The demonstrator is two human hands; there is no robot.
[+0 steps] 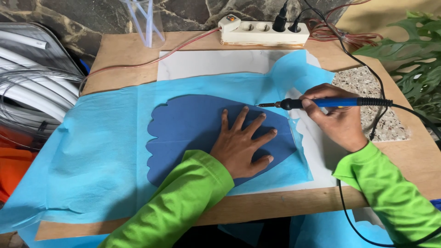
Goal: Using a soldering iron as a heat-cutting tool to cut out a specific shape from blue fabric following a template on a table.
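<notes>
Table: wooden board [294, 202] against a stone wall, pale marble-look slab [206, 64] on top.
Light sheet: thin light-blue fabric [101, 147] spread over slab and board, hanging past the near-left edge.
Template: dark-blue scalloped shape [188, 124] lying flat on the light sheet, centre of the table.
Left hand: the left hand [241, 144] lies flat on the template, fingers spread, pressing down, grasping nothing.
Right hand: the right hand [337, 119] is closed round the blue-handled hot-tip tool [321, 103], held like a pen.
Tip: metal point at the template's upper right edge, on or just above the fabric; contact cannot be told.
Power: white power strip [264, 32] at the far edge, two plugs in, black cord [367, 69] running to the tool.
Technique, as judged: keep the template pinned close to the tip, run the point snug along the dark edge at an even pace, and keep fingers and cord off the line.
</notes>
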